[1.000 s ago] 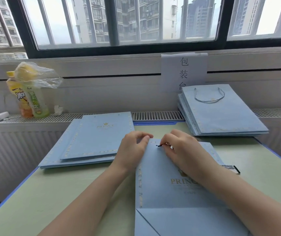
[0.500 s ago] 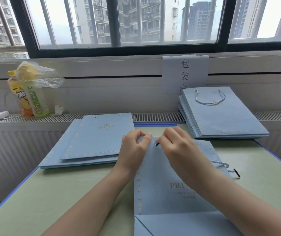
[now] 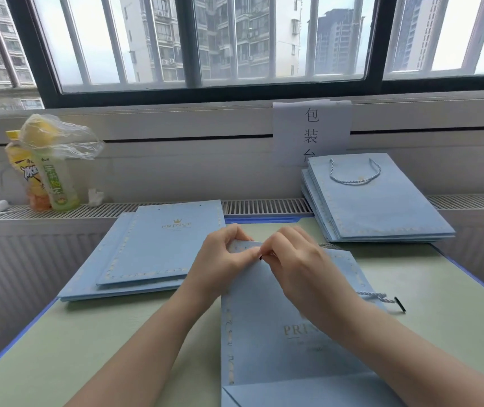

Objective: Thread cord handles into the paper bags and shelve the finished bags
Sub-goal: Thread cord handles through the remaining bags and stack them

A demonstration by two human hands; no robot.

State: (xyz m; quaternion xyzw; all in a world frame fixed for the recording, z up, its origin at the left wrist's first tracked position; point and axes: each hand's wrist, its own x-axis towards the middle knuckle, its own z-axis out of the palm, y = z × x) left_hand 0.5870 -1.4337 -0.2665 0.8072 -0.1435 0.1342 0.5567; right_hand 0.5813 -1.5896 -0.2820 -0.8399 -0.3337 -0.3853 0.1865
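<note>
A flat light-blue paper bag [image 3: 267, 327] lies on the green table in front of me. My left hand [image 3: 220, 257] pinches the bag's top edge near its left hole. My right hand [image 3: 299, 262] pinches the black-tipped end of a twisted cord at that edge. The cord's other end [image 3: 381, 298], with its black tip, trails out on the table to the right of the bag. The cord's middle is hidden under my right hand.
A stack of blue bags without handles [image 3: 152, 248] lies at the left. A pile of bags with cord handles [image 3: 372, 201] leans on the radiator ledge at the back right, under a paper sign [image 3: 312, 130]. Two drink bottles [image 3: 47, 171] under plastic wrap stand at the far left.
My hands have drawn closer together at the bag's top edge, and the cord tip that showed between them is now nearly covered by my fingers. The loose cord end slid slightly.
</note>
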